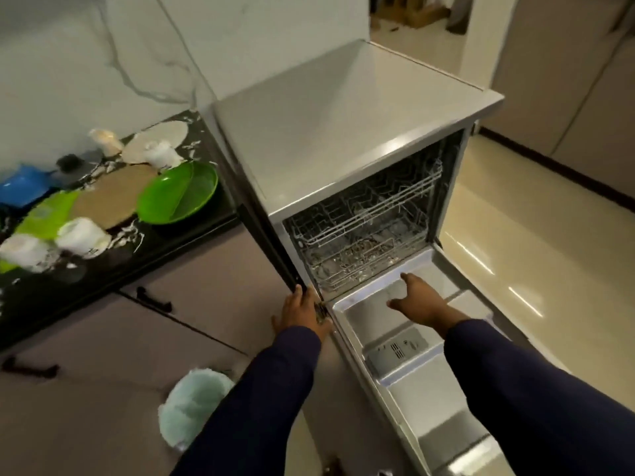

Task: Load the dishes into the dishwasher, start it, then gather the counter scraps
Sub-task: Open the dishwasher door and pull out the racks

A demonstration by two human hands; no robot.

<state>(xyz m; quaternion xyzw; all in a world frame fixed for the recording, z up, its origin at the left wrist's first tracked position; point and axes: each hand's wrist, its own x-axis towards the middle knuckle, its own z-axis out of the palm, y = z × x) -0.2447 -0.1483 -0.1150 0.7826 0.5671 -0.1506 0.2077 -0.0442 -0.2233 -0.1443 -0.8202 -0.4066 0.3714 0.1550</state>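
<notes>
The silver dishwasher [343, 132] stands with its door [429, 383] folded down flat, and both wire racks [360, 231] inside hold nothing. My right hand [417, 297] reaches over the door toward the lower rack, fingers apart, holding nothing. My left hand [302, 314] rests against the dishwasher's left front corner by the door hinge. On the dark counter [120, 269] to the left sit a green divided plate [178, 190], beige plates [113, 194], white cups [80, 235], a blue dish [22, 185] and scattered white scraps [127, 235].
Beige cabinet fronts with black handles [154, 300] run below the counter. A pale green fluffy slipper [192, 407] lies on the floor by my left arm. Shiny cream floor [532, 252] stretches right of the dishwasher, bounded by tall cabinets [567, 80].
</notes>
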